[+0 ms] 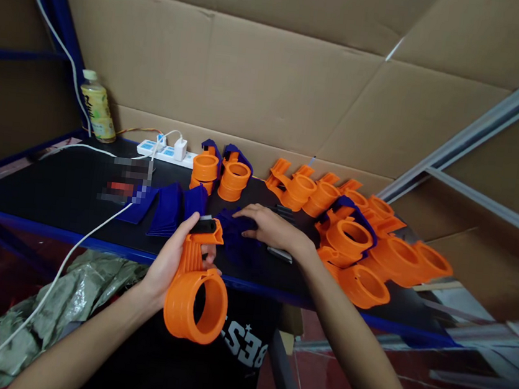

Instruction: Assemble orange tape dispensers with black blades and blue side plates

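Note:
My left hand (172,259) is closed round the stem of an orange plastic ring part (196,296), held over the front edge of the black table (67,191). A small black piece (203,224) sits at the top of that part. My right hand (269,227) lies on a dark blue plastic piece (236,232) on the table, fingers stretched out flat on it. More dark blue pieces (168,209) lie just left of it.
A pile of orange ring parts (365,250) crowds the table's right end. Two assembled orange-and-blue parts (219,174) stand at the back, by a white power strip (165,151) and a bottle (97,107). Cardboard walls the back. A white cable (69,254) hangs off the front.

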{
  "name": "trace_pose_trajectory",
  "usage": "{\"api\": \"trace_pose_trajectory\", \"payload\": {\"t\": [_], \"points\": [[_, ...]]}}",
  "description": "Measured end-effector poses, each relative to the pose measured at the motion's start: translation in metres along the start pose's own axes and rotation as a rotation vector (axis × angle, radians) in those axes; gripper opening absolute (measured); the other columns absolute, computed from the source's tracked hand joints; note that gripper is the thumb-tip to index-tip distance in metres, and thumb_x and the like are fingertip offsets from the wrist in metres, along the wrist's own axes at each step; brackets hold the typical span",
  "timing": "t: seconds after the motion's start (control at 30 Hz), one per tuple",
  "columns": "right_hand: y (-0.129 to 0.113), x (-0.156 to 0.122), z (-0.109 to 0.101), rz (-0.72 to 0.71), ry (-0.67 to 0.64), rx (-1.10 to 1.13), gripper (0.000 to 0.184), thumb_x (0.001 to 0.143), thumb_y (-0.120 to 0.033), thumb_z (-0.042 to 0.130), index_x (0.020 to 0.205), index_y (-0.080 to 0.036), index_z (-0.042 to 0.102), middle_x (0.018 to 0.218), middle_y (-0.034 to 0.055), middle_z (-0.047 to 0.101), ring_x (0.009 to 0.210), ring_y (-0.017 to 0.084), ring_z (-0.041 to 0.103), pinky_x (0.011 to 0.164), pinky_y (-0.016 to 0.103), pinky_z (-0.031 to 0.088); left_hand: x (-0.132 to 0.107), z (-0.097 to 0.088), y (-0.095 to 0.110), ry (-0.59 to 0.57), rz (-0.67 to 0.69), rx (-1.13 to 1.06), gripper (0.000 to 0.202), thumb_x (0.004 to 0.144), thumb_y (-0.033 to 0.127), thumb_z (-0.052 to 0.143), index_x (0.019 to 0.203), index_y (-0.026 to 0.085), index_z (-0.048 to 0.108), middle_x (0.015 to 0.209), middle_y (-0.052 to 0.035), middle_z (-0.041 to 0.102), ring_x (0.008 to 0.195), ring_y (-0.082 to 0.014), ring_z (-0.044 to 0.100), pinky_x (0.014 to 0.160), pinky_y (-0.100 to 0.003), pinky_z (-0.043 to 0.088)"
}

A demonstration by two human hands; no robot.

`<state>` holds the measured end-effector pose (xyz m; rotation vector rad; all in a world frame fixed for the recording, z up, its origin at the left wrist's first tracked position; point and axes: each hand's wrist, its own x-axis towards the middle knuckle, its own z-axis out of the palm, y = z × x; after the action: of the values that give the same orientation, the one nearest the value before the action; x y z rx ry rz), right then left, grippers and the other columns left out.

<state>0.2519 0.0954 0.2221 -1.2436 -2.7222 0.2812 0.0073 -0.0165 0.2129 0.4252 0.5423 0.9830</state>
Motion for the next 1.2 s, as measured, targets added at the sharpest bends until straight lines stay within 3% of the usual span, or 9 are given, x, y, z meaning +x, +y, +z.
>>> {"api": "trace_pose_trajectory", "payload": {"t": [0.13, 0.3, 0.47, 0.6, 0.77, 1.07, 1.2], "points": [[0.000, -0.002, -0.009, 0.018, 0.044, 0.077, 0.041, 0.080, -0.020, 0.078, 0.120, -0.022, 0.070, 0.118, 0.0093, 0.069, 0.111, 0.025, 0.064, 0.101, 0.042, 0.049, 0.001, 0.003, -0.001, -0.001, 0.012, -0.007, 0.042, 0.091, 0.060, 0.060, 0.094, 0.018, 0.066, 0.059, 0.0024, 0.055, 0.049, -0.0122, 0.058, 0.052, -0.024, 0.053], [-0.022, -0.021, -0.024, 0.055, 0.191, 0.547, 0.047, 0.085, -0.037, 0.075, 0.127, -0.020, 0.063, 0.111, 0.0072, 0.068, 0.091, 0.016, 0.065, 0.081, 0.030, 0.055, 0.004, 0.002, -0.004, 0.081, 0.189, 0.039, 0.042, 0.090, 0.053, 0.067, 0.117, 0.023, 0.063, 0.085, -0.0006, 0.069, 0.052, -0.0079, 0.055, 0.053, -0.023, 0.053], [-0.067, -0.041, -0.022, 0.056, 0.278, 0.868, 0.043, 0.089, -0.039, 0.071, 0.128, -0.022, 0.064, 0.109, 0.0052, 0.068, 0.081, 0.011, 0.062, 0.068, 0.022, 0.052, 0.001, 0.001, -0.010, 0.111, 0.147, 0.085, 0.046, 0.082, 0.059, 0.073, 0.104, 0.021, 0.062, 0.067, 0.0044, 0.056, 0.050, -0.0095, 0.056, 0.049, -0.022, 0.050], [-0.095, -0.044, -0.017, 0.076, 0.295, 0.808, 0.040, 0.088, -0.041, 0.073, 0.123, -0.021, 0.068, 0.096, 0.0038, 0.071, 0.075, 0.012, 0.062, 0.065, 0.022, 0.052, -0.001, 0.004, -0.014, 0.124, 0.151, 0.103, 0.044, 0.082, 0.051, 0.078, 0.107, 0.019, 0.063, 0.073, 0.0016, 0.060, 0.053, -0.0082, 0.055, 0.048, -0.018, 0.046], [-0.108, -0.045, -0.017, 0.065, 0.372, 0.579, 0.039, 0.087, -0.039, 0.075, 0.123, -0.023, 0.070, 0.091, 0.0021, 0.072, 0.070, 0.013, 0.060, 0.064, 0.025, 0.051, 0.000, 0.004, -0.015, 0.147, 0.217, 0.152, 0.038, 0.084, 0.047, 0.077, 0.104, 0.018, 0.065, 0.078, 0.0002, 0.060, 0.059, -0.0070, 0.053, 0.050, -0.016, 0.044], [-0.113, -0.057, -0.014, -0.001, 0.489, 0.411, 0.039, 0.088, -0.036, 0.076, 0.124, -0.024, 0.069, 0.092, 0.0017, 0.069, 0.078, 0.014, 0.063, 0.071, 0.026, 0.052, -0.009, 0.002, -0.004, -0.044, 0.134, 0.177, 0.025, 0.085, 0.029, 0.076, 0.103, 0.016, 0.064, 0.082, -0.0020, 0.062, 0.068, -0.0092, 0.055, 0.050, -0.015, 0.038], [-0.115, -0.059, -0.012, -0.036, 0.511, 0.345, 0.039, 0.089, -0.034, 0.075, 0.126, -0.024, 0.068, 0.092, 0.0012, 0.068, 0.080, 0.014, 0.063, 0.072, 0.026, 0.052, -0.009, 0.000, -0.004, -0.074, 0.094, 0.184, 0.019, 0.083, 0.021, 0.072, 0.099, 0.016, 0.063, 0.076, -0.0008, 0.059, 0.064, -0.0087, 0.051, 0.049, -0.015, 0.035]]}}
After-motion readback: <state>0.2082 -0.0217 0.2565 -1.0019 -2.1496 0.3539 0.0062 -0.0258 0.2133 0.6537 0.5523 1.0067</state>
